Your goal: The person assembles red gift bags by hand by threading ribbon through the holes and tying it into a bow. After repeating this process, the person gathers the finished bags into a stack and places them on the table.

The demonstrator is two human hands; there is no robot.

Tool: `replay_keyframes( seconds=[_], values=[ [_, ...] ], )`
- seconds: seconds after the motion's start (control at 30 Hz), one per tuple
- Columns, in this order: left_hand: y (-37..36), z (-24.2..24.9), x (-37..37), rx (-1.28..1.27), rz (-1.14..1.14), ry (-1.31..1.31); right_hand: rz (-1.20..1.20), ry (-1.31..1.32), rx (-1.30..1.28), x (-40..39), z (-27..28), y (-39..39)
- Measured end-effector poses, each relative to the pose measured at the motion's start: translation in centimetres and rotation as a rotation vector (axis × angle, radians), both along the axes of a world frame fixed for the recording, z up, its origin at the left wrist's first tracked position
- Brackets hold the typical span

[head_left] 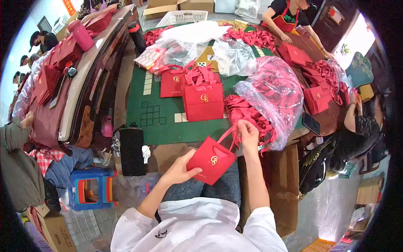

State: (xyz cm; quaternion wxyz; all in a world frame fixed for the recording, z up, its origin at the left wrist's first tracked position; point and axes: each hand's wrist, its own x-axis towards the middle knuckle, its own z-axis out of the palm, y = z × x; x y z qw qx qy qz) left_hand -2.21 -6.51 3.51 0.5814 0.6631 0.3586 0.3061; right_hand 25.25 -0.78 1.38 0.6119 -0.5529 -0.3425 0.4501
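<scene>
Over my lap a small red paper gift bag with a gold emblem hangs tilted between my hands. My left hand grips its left side, thumb across the front. In my right hand the fingers pinch a red ribbon that runs down to the top of the bag. Just beyond, a pile of loose red ribbons spills from a clear plastic bag. Finished-looking red gift bags with ribbon at their tops stand on the green table mat.
A black tumbler and a white plastic basket stand toward the back. At the right, co-workers sit by another table with red bags. A phone lies near the right edge. A blue stool is at lower left.
</scene>
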Motion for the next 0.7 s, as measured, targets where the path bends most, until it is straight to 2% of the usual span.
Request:
replay_keyframes(
  seconds=[0.03,0.27,0.33,0.37,0.4,0.43,0.47,0.53,0.6,0.67,0.7],
  values=[
    [-0.7,1.9,-0.2,-0.004,0.025,0.060,0.015,0.012,0.011,0.3,0.0,0.1],
    [-1.7,3.0,-1.5,-0.046,-0.023,0.168,0.016,-0.041,0.041,-1.4,0.4,-0.2],
    [-1.7,2.8,-1.9,0.056,0.095,0.126,0.017,-0.237,0.111,-1.6,0.1,-0.9],
    [-1.7,2.8,-2.1,0.029,0.160,0.049,-0.070,-0.487,0.124,-1.6,0.0,-1.5],
    [-1.4,1.9,-2.6,0.086,0.198,0.128,-0.156,-0.740,0.134,-2.1,0.3,-2.3],
    [-1.2,2.2,-2.9,0.110,0.233,0.178,-0.188,-0.663,0.202,-3.2,0.6,-2.9],
    [-1.2,2.7,-2.9,0.132,0.270,0.229,-0.047,-0.742,0.094,-3.5,1.2,-4.1],
    [-1.5,5.3,-1.9,0.098,0.286,0.298,0.245,-0.358,-0.049,-5.8,0.7,-5.2],
    [-1.7,7.2,-1.2,0.067,0.303,0.376,0.364,-0.022,-0.095,-8.5,2.9,-6.3],
    [-1.8,7.9,-0.9,0.426,0.139,0.501,0.388,0.011,-0.091,-9.7,3.5,-6.1],
    [-1.7,7.9,-0.8,0.495,0.091,0.497,0.390,0.172,-0.076,-10.0,3.4,-5.8]
  ],
)
